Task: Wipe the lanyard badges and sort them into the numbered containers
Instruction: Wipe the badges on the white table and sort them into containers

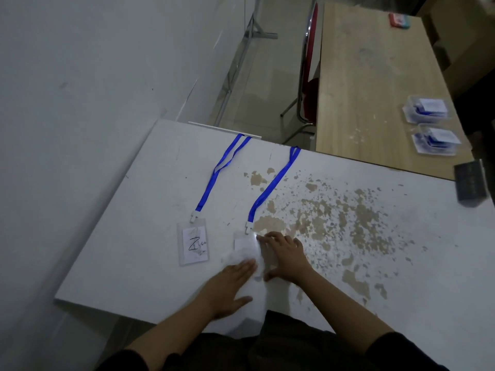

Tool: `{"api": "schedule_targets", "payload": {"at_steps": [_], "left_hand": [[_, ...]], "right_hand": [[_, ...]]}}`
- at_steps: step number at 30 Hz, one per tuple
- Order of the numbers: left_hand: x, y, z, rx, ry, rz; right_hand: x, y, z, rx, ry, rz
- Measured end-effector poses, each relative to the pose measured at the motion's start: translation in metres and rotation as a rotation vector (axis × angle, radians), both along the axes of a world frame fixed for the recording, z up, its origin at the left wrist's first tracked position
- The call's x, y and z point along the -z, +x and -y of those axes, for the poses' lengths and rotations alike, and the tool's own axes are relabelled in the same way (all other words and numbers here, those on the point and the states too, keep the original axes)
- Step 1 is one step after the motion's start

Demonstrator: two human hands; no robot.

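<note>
Two clear badges on blue lanyards lie on the white table (pixel 134 236). The left badge (pixel 193 243) shows a handwritten "2" and lies untouched. The right badge (pixel 245 243) is partly covered by a white wipe (pixel 241 257). My left hand (pixel 231 282) lies flat with straight fingers pressing the wipe onto that badge. My right hand (pixel 285 257) rests with spread fingers on the badge's right edge and the table beside it. The badge's blue lanyard (pixel 270 187) runs up to the table's far edge. Two clear containers (pixel 426 109) (pixel 435 140) holding badges with blue lanyards sit on the wooden table at right.
The white tabletop has worn brown patches to the right of my hands. A wooden table (pixel 361 84) adjoins it at the far right. A red chair (pixel 308 84) stands behind. A dark object (pixel 471 183) lies at the right edge. A small red-and-blue thing (pixel 399 20) sits at the wooden table's far end.
</note>
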State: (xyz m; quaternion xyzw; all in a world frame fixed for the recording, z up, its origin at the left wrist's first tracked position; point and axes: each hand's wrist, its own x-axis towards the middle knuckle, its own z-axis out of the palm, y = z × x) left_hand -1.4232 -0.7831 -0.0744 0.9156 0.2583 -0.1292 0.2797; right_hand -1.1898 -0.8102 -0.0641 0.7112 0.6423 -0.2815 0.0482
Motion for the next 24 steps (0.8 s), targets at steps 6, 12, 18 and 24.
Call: {"api": "schedule_targets", "payload": {"at_steps": [6, 12, 18, 24], "left_hand": [[0.004, -0.001, 0.004, 0.038, -0.02, -0.005], [0.006, 0.008, -0.035, -0.114, 0.038, 0.023], [0.013, 0.005, -0.019, 0.049, -0.037, 0.024], [0.006, 0.014, -0.041, -0.103, 0.029, 0.043]], "right_hand": [[-0.002, 0.002, 0.002, -0.022, -0.006, -0.007], [-0.001, 0.002, 0.004, -0.016, 0.014, -0.02], [0.006, 0.0, 0.007, 0.006, 0.035, -0.028], [0.007, -0.004, 0.006, 0.045, 0.064, -0.037]]}}
